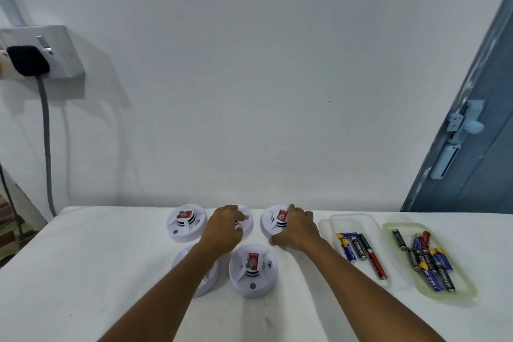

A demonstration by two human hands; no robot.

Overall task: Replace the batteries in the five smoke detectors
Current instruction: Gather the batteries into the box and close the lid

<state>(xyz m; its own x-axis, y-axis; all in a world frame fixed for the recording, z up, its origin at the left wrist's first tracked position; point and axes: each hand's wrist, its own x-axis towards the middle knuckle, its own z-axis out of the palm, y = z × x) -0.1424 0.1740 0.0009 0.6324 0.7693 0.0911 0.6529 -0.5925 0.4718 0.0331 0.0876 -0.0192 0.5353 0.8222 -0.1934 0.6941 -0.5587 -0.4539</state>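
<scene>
- Five white round smoke detectors sit on the white cloth-covered table [83,272], grouped near the middle by the back edge.
- Back row, three: back-left detector [186,223] untouched, red label on top; back-middle detector [244,221] mostly hidden under the left hand; back-right detector [273,221] partly under the right hand.
- Front row, two: front-left detector [206,277] crossed by the left forearm; front-right detector [252,269] in plain view, red label up.
- Left hand [223,229] lies over the back-middle detector, fingers curled down around its top.
- Right hand [297,228] rests on the right side of the back-right detector, fingers draped over the top, thumb down at its near edge by the cloth. Real grip or just resting: cannot tell.
- Clear tray [331,219] just right of the right hand, holds a few batteries [354,247] and a red-and-black pen-like tool [374,258].
- Green-rimmed tray [388,230] beside it, further right, holds a pile of batteries [429,261].
- White wall behind; socket with black plug [27,60] and grey cable upper left; blue door [477,147] at right.
</scene>
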